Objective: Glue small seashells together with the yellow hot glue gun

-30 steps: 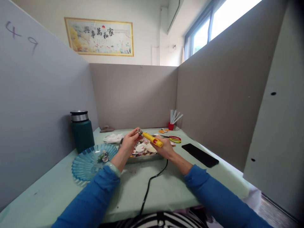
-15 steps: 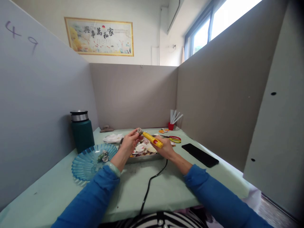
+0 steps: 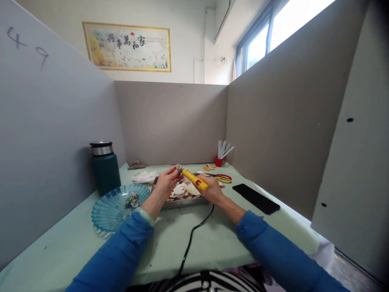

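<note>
My right hand (image 3: pixel 212 190) is wrapped round a yellow hot glue gun (image 3: pixel 193 178) with a red trigger. Its nozzle points up and left, at a small round whitish piece (image 3: pixel 178 167) pinched in the fingertips of my left hand (image 3: pixel 165 184). That piece looks like a shell with something dark under it; whether the nozzle touches it I cannot tell. Beneath both hands lies a metal tray (image 3: pixel 182 203) full of shells (image 3: pixel 181 189), partly hidden by my hands. A black cord (image 3: pixel 192 237) runs from near my right hand down over the table's front edge.
On the left are a blue fluted glass plate (image 3: pixel 105 211) holding a small shell cluster (image 3: pixel 133 200), and a green bottle (image 3: pixel 105 172). Scissors (image 3: pixel 224 178), a black phone (image 3: pixel 256 198) and a red cup (image 3: pixel 219 162) of white glue sticks stand or lie right. Partitions enclose the table.
The glue gun and the small piece have shifted very slightly in my hands. Otherwise both hands stay in the same place.
</note>
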`<action>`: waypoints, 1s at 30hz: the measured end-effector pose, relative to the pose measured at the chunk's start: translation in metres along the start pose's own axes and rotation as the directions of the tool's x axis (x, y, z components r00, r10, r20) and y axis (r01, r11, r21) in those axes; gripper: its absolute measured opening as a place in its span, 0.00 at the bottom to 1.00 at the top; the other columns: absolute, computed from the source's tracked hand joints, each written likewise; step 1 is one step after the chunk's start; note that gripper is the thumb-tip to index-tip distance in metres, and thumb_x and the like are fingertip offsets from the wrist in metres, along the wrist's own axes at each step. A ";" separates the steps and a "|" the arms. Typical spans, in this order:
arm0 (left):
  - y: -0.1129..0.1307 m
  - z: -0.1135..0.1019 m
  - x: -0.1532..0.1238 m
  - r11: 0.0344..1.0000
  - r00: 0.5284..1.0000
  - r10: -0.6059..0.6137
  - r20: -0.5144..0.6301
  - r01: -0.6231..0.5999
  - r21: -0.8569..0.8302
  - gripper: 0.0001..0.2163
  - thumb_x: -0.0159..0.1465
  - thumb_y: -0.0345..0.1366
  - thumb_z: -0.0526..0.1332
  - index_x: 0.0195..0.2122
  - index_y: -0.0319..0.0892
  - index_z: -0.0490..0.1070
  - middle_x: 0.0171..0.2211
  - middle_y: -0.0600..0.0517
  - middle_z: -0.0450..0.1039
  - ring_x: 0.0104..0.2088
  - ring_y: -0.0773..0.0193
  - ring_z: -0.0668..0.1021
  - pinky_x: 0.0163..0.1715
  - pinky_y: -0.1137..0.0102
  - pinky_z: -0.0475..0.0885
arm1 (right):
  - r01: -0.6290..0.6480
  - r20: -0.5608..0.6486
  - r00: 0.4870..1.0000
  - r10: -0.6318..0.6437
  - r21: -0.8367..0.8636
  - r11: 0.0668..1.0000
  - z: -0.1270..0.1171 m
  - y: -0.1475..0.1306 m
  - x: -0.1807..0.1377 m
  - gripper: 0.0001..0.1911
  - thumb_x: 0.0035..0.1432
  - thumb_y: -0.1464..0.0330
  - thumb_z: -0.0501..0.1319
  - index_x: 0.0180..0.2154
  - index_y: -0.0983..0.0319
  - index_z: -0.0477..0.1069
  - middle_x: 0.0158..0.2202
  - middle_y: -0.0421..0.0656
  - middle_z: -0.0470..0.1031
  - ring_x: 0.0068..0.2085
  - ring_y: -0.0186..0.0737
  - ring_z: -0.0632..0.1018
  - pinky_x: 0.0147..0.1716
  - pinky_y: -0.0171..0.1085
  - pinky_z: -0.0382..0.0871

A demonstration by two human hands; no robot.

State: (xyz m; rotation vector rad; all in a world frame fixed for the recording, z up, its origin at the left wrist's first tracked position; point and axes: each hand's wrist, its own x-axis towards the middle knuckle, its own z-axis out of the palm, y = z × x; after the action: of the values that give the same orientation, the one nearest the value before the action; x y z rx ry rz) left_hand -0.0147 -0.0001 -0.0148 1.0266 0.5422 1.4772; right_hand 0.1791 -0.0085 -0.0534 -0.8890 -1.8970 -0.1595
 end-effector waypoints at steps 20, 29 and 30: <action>0.001 0.003 -0.002 0.999 0.999 0.032 0.001 -0.032 -0.033 0.15 0.52 0.24 0.65 0.42 0.36 0.73 0.35 0.46 0.76 0.33 0.63 0.78 0.37 0.68 0.74 | 0.016 -0.012 1.000 -0.016 0.008 1.000 -0.002 -0.005 0.001 0.06 0.52 0.66 0.59 0.31 0.61 0.73 0.23 0.39 0.73 0.23 0.32 0.70 0.25 0.29 0.58; -0.001 0.000 0.001 0.999 0.999 0.042 0.004 -0.042 -0.032 0.16 0.51 0.25 0.66 0.42 0.36 0.72 0.35 0.46 0.76 0.31 0.63 0.78 0.38 0.66 0.74 | 0.004 -0.028 1.000 -0.005 -0.027 1.000 -0.002 -0.003 0.001 0.08 0.54 0.66 0.58 0.33 0.61 0.74 0.25 0.40 0.75 0.25 0.33 0.71 0.27 0.29 0.60; -0.001 0.000 0.001 0.999 0.999 0.041 0.004 -0.040 -0.032 0.16 0.50 0.25 0.66 0.42 0.36 0.72 0.35 0.47 0.76 0.31 0.63 0.78 0.38 0.66 0.74 | -0.002 -0.030 1.000 0.001 -0.031 1.000 -0.002 -0.002 0.001 0.08 0.54 0.66 0.58 0.34 0.61 0.74 0.26 0.41 0.75 0.25 0.33 0.72 0.27 0.29 0.60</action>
State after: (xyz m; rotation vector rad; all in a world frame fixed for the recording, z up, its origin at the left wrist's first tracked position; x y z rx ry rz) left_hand -0.0143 0.0016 -0.0156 1.0204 0.4955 1.5146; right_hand 0.1787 -0.0106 -0.0511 -0.9038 -1.8702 -0.2012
